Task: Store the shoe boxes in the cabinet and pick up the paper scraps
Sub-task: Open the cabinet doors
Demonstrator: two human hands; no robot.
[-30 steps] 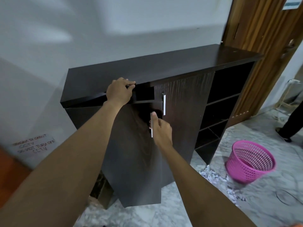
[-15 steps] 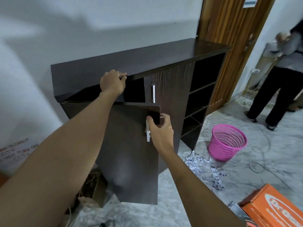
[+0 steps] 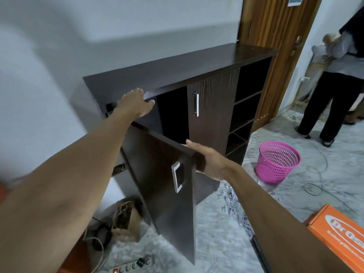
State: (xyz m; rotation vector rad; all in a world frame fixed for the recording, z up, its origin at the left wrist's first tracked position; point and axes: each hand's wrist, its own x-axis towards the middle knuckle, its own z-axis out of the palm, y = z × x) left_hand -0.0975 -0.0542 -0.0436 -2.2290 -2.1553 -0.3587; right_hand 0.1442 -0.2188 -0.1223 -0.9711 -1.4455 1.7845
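Note:
A dark brown cabinet (image 3: 177, 69) stands against the white wall. Its left door (image 3: 167, 186) is swung wide open, showing a dark inside. My left hand (image 3: 136, 104) rests on the front edge of the cabinet top with fingers spread. My right hand (image 3: 208, 160) grips the free top corner of the open door, just right of its silver handle (image 3: 177, 177). Shredded paper scraps (image 3: 230, 198) lie on the marble floor in front of the cabinet. An orange shoe box (image 3: 342, 233) sits at the lower right.
A pink mesh waste basket (image 3: 277, 164) stands on the floor right of the cabinet. A person in dark trousers (image 3: 331, 99) stands by the wooden door (image 3: 275, 26). A brown paper bag (image 3: 126, 221), cables and a power strip (image 3: 132, 266) lie at lower left.
The left door has swung further open. My right hand moved from the door handle to the door's top edge. My left hand loosened from a grip to a flat rest.

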